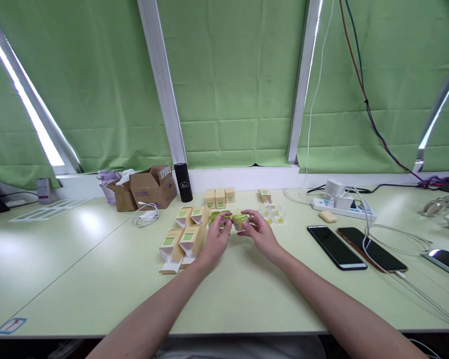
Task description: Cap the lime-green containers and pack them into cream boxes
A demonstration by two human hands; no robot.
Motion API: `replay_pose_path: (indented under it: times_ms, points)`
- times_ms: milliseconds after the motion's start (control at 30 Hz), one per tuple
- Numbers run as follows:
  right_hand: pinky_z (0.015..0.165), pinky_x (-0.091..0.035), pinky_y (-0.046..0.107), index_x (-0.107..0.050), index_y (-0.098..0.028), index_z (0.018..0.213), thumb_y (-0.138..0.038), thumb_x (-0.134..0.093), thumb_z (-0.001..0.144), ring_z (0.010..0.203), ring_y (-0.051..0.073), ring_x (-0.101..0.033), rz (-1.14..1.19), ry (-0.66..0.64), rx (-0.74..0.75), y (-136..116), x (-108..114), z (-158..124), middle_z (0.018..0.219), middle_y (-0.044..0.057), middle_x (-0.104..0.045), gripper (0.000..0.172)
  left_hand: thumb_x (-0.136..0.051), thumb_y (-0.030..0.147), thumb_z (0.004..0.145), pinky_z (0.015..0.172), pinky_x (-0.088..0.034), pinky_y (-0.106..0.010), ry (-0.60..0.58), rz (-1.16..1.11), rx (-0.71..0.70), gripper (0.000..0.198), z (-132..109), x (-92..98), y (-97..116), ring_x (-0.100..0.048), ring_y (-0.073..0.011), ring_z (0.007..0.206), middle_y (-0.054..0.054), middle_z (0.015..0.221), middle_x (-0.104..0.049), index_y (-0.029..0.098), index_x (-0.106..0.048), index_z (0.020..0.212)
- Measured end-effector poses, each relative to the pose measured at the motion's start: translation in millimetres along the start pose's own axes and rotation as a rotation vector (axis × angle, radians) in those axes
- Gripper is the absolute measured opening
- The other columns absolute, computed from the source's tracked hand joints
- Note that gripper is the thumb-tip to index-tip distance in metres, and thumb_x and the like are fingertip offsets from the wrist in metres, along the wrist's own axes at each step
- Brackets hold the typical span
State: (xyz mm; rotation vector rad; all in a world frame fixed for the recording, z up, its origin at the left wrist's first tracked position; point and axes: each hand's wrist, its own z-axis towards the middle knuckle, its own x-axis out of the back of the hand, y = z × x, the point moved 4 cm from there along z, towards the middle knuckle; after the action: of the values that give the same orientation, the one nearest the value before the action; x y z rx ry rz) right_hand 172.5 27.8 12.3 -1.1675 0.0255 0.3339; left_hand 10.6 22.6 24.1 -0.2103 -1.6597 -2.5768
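My left hand (217, 239) and my right hand (260, 232) meet over the middle of the pale green table (97, 269). Both pinch a small clear green-and-yellow item (239, 219) between their fingertips. A second small green piece (216, 217) sits by my left fingers. To the left lie several open tan cartons with green labels (183, 239). Three shut tan boxes (219, 197) stand in a row behind. A clear packet with yellow dots (272, 214) lies just right of my right hand.
Two brown cardboard boxes (145, 188) and a black cylinder (183, 182) stand at the back left. A white power strip (342, 205) with cables lies back right. Two dark phones (355, 248) lie right of my arm, another phone (447, 260) farther right.
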Motion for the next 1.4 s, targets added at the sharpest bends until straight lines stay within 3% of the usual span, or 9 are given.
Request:
replay_pose_path:
  times_ms: [500, 1000, 1200, 1400]
  points:
    - [0.075, -0.064, 0.042, -0.055, -0.026, 0.117, -0.063, -0.079, 0.08, 0.073, 0.022, -0.076, 0.283, 0.038, -0.147, 11, 4, 3, 0.089, 0.002, -0.076, 0.057, -0.058, 0.051, 0.094, 0.077, -0.052, -0.034, 0.007, 0.004, 0.041, 0.037, 3, 1.7, -10, -0.07, -0.0248, 0.099, -0.008, 0.104, -0.074, 0.023, -0.059, 0.118]
    - [0.071, -0.066, 0.04, -0.051, -0.023, 0.11, -0.029, -0.056, 0.103, 0.068, 0.023, -0.078, 0.484, 0.108, -0.259, 12, 8, 3, 0.085, 0.007, -0.079, 0.01, -0.054, 0.048, 0.096, 0.079, -0.053, -0.035, -0.017, 0.041, 0.064, 0.034, -1, 0.9, -4, -0.071, -0.0247, 0.104, -0.009, 0.107, -0.076, 0.023, -0.058, 0.12]
    - [0.068, -0.067, 0.039, -0.048, -0.023, 0.11, -0.02, -0.049, 0.103, 0.065, 0.023, -0.078, 0.523, 0.156, -0.316, 10, 8, 2, 0.082, 0.008, -0.078, 0.008, -0.053, 0.049, 0.097, 0.079, -0.053, -0.035, -0.03, 0.049, 0.072, 0.035, -1, 0.6, -4, -0.071, -0.0246, 0.102, -0.008, 0.105, -0.076, 0.023, -0.057, 0.121]
    - [0.067, -0.066, 0.039, -0.048, -0.023, 0.11, -0.023, -0.052, 0.102, 0.066, 0.023, -0.078, 0.503, 0.158, -0.314, 12, 8, 2, 0.084, 0.009, -0.079, 0.009, -0.054, 0.049, 0.097, 0.079, -0.052, -0.035, -0.033, 0.038, 0.064, 0.034, -2, 0.4, -5, -0.072, -0.0248, 0.101, -0.008, 0.103, -0.077, 0.023, -0.058, 0.12]
